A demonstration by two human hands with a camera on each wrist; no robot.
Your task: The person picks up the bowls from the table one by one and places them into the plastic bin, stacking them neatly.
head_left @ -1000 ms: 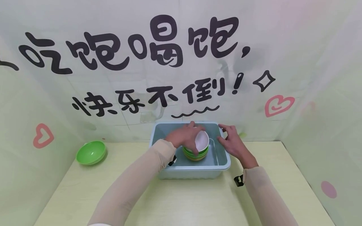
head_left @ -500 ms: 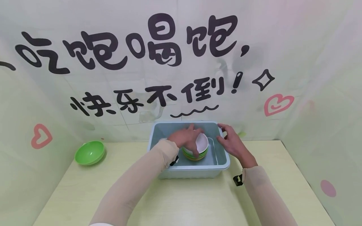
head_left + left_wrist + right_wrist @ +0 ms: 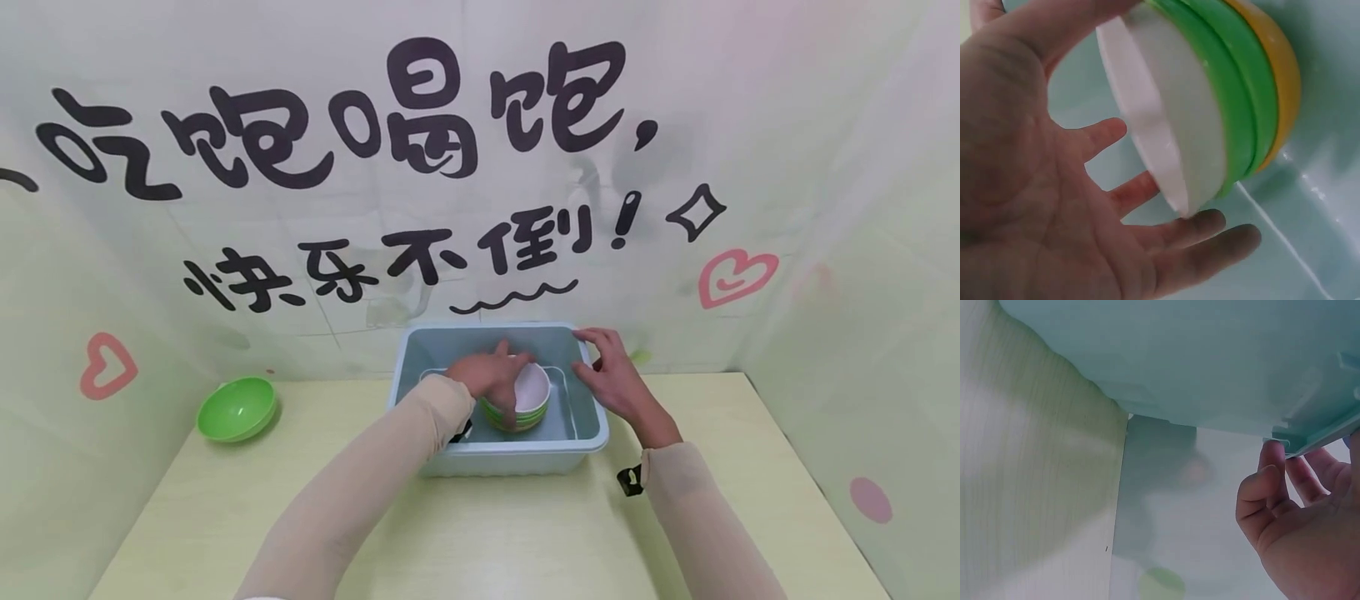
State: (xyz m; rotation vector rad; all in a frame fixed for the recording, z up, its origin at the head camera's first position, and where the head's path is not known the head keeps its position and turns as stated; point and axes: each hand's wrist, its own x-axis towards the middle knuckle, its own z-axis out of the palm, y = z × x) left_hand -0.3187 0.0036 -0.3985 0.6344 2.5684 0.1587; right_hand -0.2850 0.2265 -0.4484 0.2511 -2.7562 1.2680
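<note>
A white bowl (image 3: 534,390) sits nested on green bowls (image 3: 1247,112), with an orange-yellow bowl (image 3: 1285,75) lowest in the stack. This stack stands inside a pale blue plastic tub (image 3: 510,448). My left hand (image 3: 487,373) reaches into the tub at the white bowl's left side, thumb toward the near side. In the left wrist view its fingers lie spread and fairly straight near the white rim; thumb contact there is cut off by the frame edge. My right hand (image 3: 615,375) grips the tub's right rim, with some fingers hidden behind that rim in the right wrist view.
Another green bowl (image 3: 237,408) stands at the table's back left, outside the tub. The pale wood table (image 3: 510,533) extends in front. A printed cloth backdrop (image 3: 337,242) rises right behind the tub, and cloth also bounds both sides.
My left hand has moved slightly down toward the near side, and the white bowl has sunk lower into the stack. The right hand stays on the tub's rim.
</note>
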